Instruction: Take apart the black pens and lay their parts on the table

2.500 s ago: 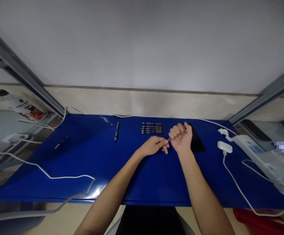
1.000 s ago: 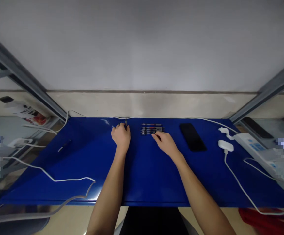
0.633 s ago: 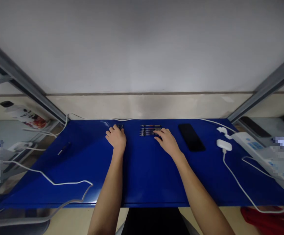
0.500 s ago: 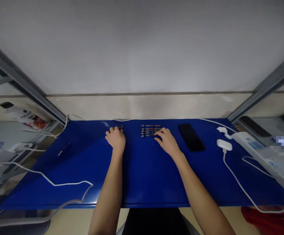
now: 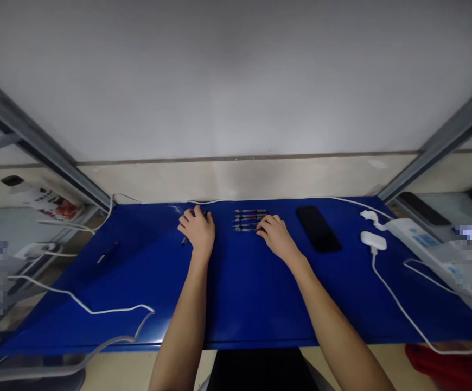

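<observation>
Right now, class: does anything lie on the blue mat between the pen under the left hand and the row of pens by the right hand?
Nothing visible does. The left hand covers a pen; the right hand touches the row of pens. Only bare blue mat shows between them. The phone lies beyond the row, to its right.

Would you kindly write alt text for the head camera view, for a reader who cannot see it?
Two bare hands rest on a blue table: the left hand covers a dark pen, while the right hand touches a row of pens. A black phone and a white charger with its cable lie to the right.
</observation>
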`<state>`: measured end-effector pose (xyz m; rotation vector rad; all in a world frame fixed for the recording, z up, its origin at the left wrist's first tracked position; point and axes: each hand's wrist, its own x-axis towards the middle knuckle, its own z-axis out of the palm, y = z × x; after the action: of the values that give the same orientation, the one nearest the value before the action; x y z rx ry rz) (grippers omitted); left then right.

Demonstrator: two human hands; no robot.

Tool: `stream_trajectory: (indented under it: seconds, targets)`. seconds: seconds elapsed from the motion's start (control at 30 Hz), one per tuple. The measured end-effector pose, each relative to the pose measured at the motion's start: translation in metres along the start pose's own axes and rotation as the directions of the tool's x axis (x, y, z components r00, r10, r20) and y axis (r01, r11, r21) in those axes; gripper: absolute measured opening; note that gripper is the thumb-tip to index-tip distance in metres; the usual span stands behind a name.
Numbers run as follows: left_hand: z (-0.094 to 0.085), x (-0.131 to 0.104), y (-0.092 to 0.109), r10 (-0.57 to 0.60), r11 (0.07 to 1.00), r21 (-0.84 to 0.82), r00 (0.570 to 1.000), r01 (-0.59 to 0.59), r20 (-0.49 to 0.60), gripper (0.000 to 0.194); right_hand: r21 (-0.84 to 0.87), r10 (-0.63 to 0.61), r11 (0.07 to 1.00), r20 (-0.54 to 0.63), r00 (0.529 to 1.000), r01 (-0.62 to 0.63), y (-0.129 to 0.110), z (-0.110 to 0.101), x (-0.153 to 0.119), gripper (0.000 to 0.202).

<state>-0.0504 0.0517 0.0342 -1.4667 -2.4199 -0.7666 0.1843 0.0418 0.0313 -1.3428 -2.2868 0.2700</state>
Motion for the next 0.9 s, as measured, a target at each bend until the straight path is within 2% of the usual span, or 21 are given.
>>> stream_trajectory:
  seconds: [0.07, 0.1, 0.13, 0.2, 0.23, 0.27, 0.3, 0.47, 0.63, 0.73, 0.9]
  targets:
    - [-0.005, -0.006, 0.014, 0.181, 0.978, -0.110, 0.984, -0.179, 0.008, 0.042, 0.004, 0.002, 1.000, -0.004, 1.000, -0.002, -0.001, 0.001, 0.001, 0.015]
    - [-0.008, -0.011, 0.022, 0.316, 0.936, -0.174, 0.948, -0.307, 0.027, 0.041, 0.006, 0.002, 1.000, -0.003, 1.000, -0.002, -0.001, 0.001, 0.001, 0.016]
    - [-0.011, -0.017, 0.030, 0.460, 0.866, -0.242, 0.887, -0.438, 0.044, 0.039, 0.007, 0.003, 1.000, 0.000, 1.000, -0.003, -0.001, 0.002, 0.002, 0.017]
    - [-0.014, -0.029, 0.045, 0.710, 0.674, -0.356, 0.701, -0.647, 0.070, 0.035, 0.009, 0.010, 1.000, 0.006, 1.000, -0.010, 0.001, 0.003, 0.003, 0.021]
    - [-0.014, -0.035, 0.051, 0.785, 0.590, -0.392, 0.616, -0.706, 0.072, 0.033, 0.012, 0.018, 1.000, 0.004, 1.000, -0.018, 0.003, 0.003, 0.004, 0.023]
    - [-0.013, -0.039, 0.055, 0.827, 0.533, -0.410, 0.558, -0.740, 0.070, 0.033, 0.020, 0.030, 0.999, -0.002, 1.000, -0.030, 0.005, 0.003, 0.004, 0.024]
    - [-0.012, -0.043, 0.058, 0.842, 0.514, -0.411, 0.534, -0.753, 0.073, 0.034, 0.037, 0.046, 0.998, -0.010, 0.999, -0.045, 0.007, 0.004, 0.005, 0.025]
    - [-0.003, -0.044, 0.055, 0.836, 0.539, -0.336, 0.538, -0.772, 0.107, 0.030, 0.179, 0.103, 0.980, -0.061, 0.993, -0.091, 0.009, 0.001, 0.006, 0.029]
    - [-0.002, -0.040, 0.051, 0.814, 0.576, -0.273, 0.573, -0.770, 0.101, 0.030, 0.168, -0.028, 0.985, -0.058, 0.998, 0.037, 0.008, -0.003, 0.005, 0.028]
    - [-0.001, -0.042, 0.053, 0.795, 0.604, -0.241, 0.593, -0.760, 0.123, 0.029, 0.110, -0.049, 0.993, -0.038, 0.998, 0.053, 0.010, -0.003, 0.004, 0.029]
    - [0.001, -0.043, 0.052, 0.815, 0.577, -0.256, 0.565, -0.775, 0.126, 0.028, 0.182, -0.025, 0.983, -0.003, 1.000, 0.025, 0.013, 0.000, 0.003, 0.026]
